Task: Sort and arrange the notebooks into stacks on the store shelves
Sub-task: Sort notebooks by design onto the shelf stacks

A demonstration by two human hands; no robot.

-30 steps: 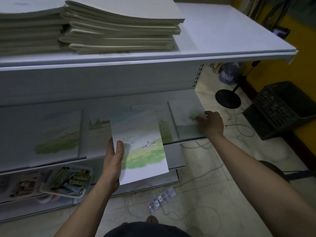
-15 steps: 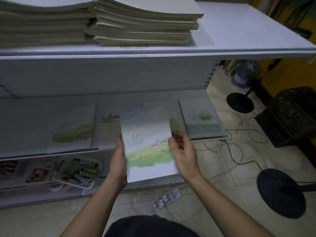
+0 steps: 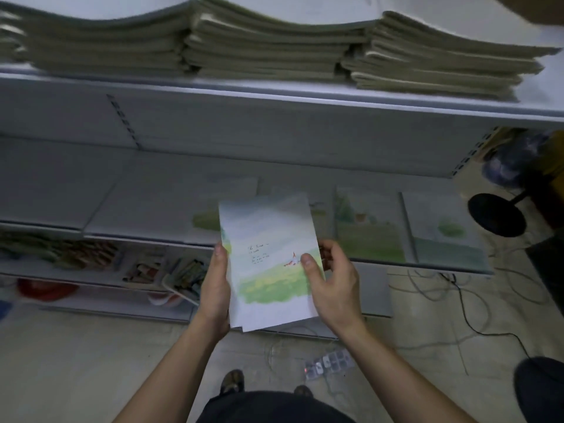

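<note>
The left hand [image 3: 215, 288] grips the left edge and the right hand [image 3: 332, 285] pinches the right edge of the notebooks [image 3: 268, 264] held before the middle shelf [image 3: 137, 203], so both should square them, then lay them flat where covers match.

Wide bare room on the left part of the grey metal middle shelf [image 3: 100, 196]. On the right part, flat notebooks with pale landscape covers [image 3: 370, 230]. Above, closed by the white upper shelf [image 3: 274, 94] under stacks of thin cream-edged notebooks [image 3: 268, 50]. Before the edge, a bundle of white meadow-cover notebooks [image 3: 268, 239] gripped in left hand [image 3: 216, 285] and right hand [image 3: 332, 285].
</note>
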